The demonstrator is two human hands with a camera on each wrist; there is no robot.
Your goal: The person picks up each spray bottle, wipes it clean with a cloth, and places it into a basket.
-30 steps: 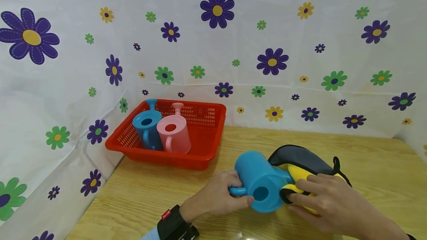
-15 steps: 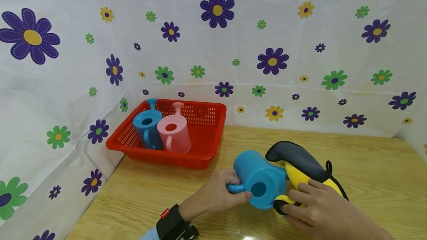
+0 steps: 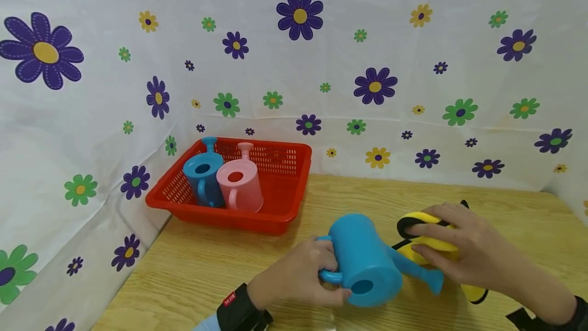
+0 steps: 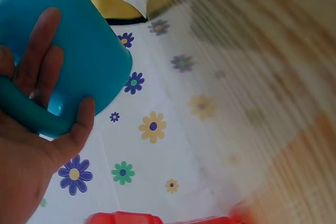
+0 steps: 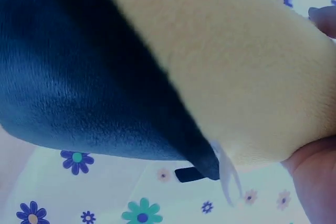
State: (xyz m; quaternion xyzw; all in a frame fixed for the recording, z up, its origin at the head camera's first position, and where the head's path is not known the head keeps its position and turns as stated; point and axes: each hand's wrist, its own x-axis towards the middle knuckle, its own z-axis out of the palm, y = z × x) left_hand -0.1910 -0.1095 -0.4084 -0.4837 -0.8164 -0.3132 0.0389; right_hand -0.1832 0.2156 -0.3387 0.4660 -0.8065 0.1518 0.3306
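Note:
A blue watering can (image 3: 363, 254) is tilted over the table, its opening facing the front and its spout (image 3: 415, 269) pointing right. My left hand (image 3: 300, 275) grips the can's handle; the left wrist view shows the fingers (image 4: 44, 61) lying against the can wall through the handle. My right hand (image 3: 473, 249) holds a folded yellow cloth (image 3: 429, 244) with black edging, just behind the spout. In the right wrist view its fuzzy yellow side (image 5: 226, 66) and smooth dark side (image 5: 79, 87) fill most of the picture.
A red plastic basket (image 3: 300, 188) stands at the back left, holding a blue watering can (image 3: 202, 178) and a pink watering can (image 3: 241, 185). The wooden table (image 3: 367, 190) ends at a flower-printed sheet (image 3: 340, 55) behind and to the left.
The watering can has turned and come slightly nearer, so its spout shows free of the cloth. My right hand has moved back and right with the cloth, which now hangs folded differently.

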